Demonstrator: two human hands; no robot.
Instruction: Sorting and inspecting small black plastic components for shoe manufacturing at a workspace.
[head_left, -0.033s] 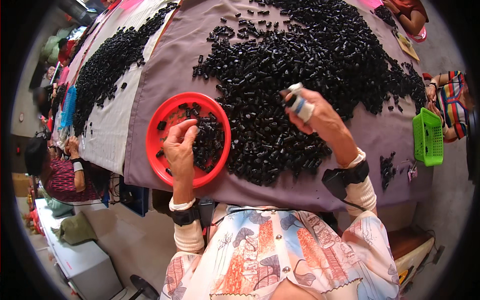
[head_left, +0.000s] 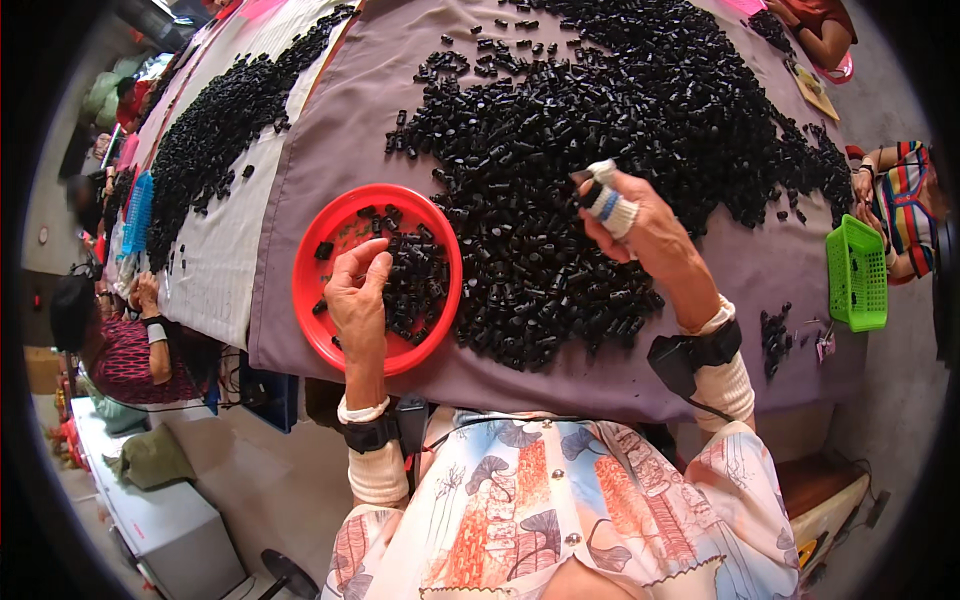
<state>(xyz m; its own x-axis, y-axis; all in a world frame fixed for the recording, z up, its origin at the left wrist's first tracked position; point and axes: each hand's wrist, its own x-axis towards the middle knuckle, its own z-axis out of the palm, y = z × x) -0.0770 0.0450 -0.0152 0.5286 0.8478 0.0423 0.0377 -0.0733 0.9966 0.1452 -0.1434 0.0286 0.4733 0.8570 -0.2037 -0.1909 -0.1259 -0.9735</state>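
My left hand (head_left: 357,300) hovers over a red round basin (head_left: 303,335), fingers curled with thumb and fingertips together. Whatever is between them is hidden. Small black cylindrical plastic parts (head_left: 415,290) lie in the basin. My right hand (head_left: 645,225) is raised above a large heap of the same black parts (head_left: 540,260). White cloth with a blue stripe wraps its fingers, which are closed around a small dark thing with a pointed tip (head_left: 580,177), too small to name.
A mauve cloth (head_left: 320,150) covers the table. At right stand a green basket (head_left: 857,275) and a small pile of black parts (head_left: 775,340). Another person's hands (head_left: 865,185) are beyond. A second heap (head_left: 215,125) lies on white cloth at left, near another seated person (head_left: 130,350).
My right hand has shifted slightly to the right and turned a little. My left hand stays over the basin, almost unmoved.
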